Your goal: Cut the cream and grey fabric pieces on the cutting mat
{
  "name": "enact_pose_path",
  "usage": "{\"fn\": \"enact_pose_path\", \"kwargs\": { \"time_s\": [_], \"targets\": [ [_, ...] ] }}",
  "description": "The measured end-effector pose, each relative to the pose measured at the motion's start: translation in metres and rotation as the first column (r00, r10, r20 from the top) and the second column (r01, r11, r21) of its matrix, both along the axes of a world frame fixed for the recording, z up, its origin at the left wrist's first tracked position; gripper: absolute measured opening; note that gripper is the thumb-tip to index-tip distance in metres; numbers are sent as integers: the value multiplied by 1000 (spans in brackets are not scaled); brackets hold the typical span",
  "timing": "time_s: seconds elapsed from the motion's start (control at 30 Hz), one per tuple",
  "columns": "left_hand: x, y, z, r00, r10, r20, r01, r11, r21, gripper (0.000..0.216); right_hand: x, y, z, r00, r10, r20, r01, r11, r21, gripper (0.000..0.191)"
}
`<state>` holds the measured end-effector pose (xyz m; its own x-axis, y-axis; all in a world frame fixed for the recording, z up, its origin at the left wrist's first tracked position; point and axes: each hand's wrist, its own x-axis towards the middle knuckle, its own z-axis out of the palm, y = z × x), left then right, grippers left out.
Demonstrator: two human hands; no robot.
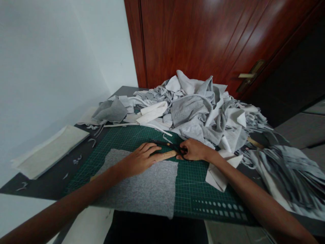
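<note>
My right hand (195,149) is closed round the black handles of a pair of scissors (181,149), whose dark blades point left. A piece of grey cloth (149,189) lies flat on a green cutting mat (189,189), its near edge hanging at the table's front. Across the cloth's far part runs a wooden strip, like a ruler (169,155). My left hand (139,160) rests on this strip with its fingers stretched out, close beside the scissor blades. The hand hides the strip's middle.
Behind the mat, a large heap of grey and white cloth scraps (193,112) reaches toward a brown door (190,40). Folded cream cloth (53,149) lies left; stacked grey cloth pieces (286,176) lie right. A folded white piece (219,174) sits under my right forearm.
</note>
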<state>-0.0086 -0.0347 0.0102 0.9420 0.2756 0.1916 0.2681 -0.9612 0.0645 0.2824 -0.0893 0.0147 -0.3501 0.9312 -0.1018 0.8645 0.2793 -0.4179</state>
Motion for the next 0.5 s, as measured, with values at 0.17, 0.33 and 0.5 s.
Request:
{"fn": "enact_pose_path", "kwargs": {
  "time_s": [0.17,0.33,0.5],
  "targets": [
    [11,10,13,998,-56,1,56,998,20,39,1,1,-3,1000,2,-6,-2,1000,0,29],
    [34,14,2,998,-69,13,69,997,-46,49,-1,1,-3,1000,-5,-13,5,1000,7,30],
    [42,19,-8,999,-51,2,51,997,-59,48,-3,0,-3,999,-22,-25,23,1000,13,31]
  ]
}}
